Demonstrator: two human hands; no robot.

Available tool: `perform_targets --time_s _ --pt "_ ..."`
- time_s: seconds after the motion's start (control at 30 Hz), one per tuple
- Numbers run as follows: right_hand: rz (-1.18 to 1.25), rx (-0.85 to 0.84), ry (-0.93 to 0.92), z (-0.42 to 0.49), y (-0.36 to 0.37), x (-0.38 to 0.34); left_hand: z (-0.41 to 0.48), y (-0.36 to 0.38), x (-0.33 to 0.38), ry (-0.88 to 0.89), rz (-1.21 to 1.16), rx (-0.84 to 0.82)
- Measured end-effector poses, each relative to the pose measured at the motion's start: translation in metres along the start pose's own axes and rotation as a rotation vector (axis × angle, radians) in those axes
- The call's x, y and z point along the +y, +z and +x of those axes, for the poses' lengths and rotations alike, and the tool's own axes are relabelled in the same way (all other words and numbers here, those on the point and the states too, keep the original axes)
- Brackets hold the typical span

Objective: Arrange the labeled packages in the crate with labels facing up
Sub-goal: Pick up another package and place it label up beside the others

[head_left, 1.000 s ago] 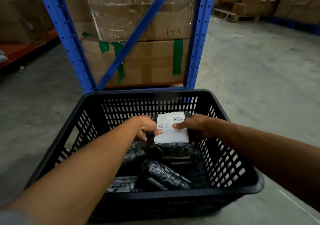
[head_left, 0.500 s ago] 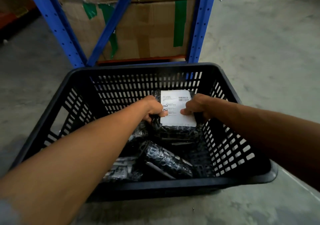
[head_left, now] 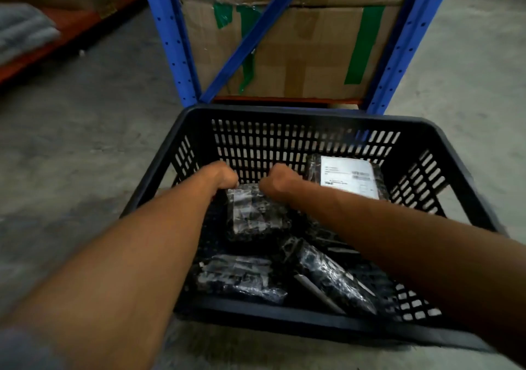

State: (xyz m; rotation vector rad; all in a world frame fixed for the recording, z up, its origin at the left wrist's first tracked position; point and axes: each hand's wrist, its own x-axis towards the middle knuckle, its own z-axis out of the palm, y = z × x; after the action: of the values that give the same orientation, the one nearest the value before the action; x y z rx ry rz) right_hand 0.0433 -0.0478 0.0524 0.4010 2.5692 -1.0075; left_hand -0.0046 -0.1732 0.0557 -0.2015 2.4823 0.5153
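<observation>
Head view, looking down into black slotted crate (head_left: 284, 119) at centre of frame, set on grey concrete floor (head_left: 71, 141). Left hand (head_left: 220, 174) and right hand (head_left: 277, 180) both inside crate near its far wall, curled into fists, each grip closed over the far edge of one black-wrapped package (head_left: 256, 213) at middle of crate. No label showing on that package's upward face (glossy wrap only, some blur). Fingertips tucked under, not visible.

Labeled package (head_left: 348, 176) lying right of centre, toward the crate's far right corner, white label up, clear of both hands, just beside right wrist. Print on label too blurred to read.

Two more black-wrapped packages toward lower part of crate: one (head_left: 242, 278) at lower centre-left lying flat; one (head_left: 333, 277) at lower centre-right lying on a diagonal, partly under right forearm. No label visible on either.

Above crate in frame: blue rack uprights and diagonal brace (head_left: 173, 42), with cardboard boxes (head_left: 299, 56) behind, strips of green tape on them. Upper left of frame: orange shelf beam (head_left: 71, 22), grey bundle resting there (blurred, kind not clear).
</observation>
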Motion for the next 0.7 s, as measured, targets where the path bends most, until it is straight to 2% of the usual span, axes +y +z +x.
perform_targets --time_s 0.1,0.27,0.4,0.53,0.7 --pt "-0.143 -0.073 0.100 0.019 0.032 0.017 0.016 0.019 -0.021 -0.045 -0.108 -0.126" --pt "-0.066 -0.185 0.204 0.042 0.049 0.034 0.033 0.058 -0.031 -0.057 -0.296 -0.208" --pt "0.057 -0.212 0.177 0.046 0.048 0.037 0.043 0.062 -0.037 -0.116 -0.467 -0.244" --pt "0.181 -0.198 0.177 0.039 0.041 0.038 0.034 0.046 -0.039 -0.154 -0.556 -0.213" --pt "0.495 -0.179 0.253 0.019 0.015 0.013 0.006 -0.002 -0.028 -0.051 -0.725 -0.198"
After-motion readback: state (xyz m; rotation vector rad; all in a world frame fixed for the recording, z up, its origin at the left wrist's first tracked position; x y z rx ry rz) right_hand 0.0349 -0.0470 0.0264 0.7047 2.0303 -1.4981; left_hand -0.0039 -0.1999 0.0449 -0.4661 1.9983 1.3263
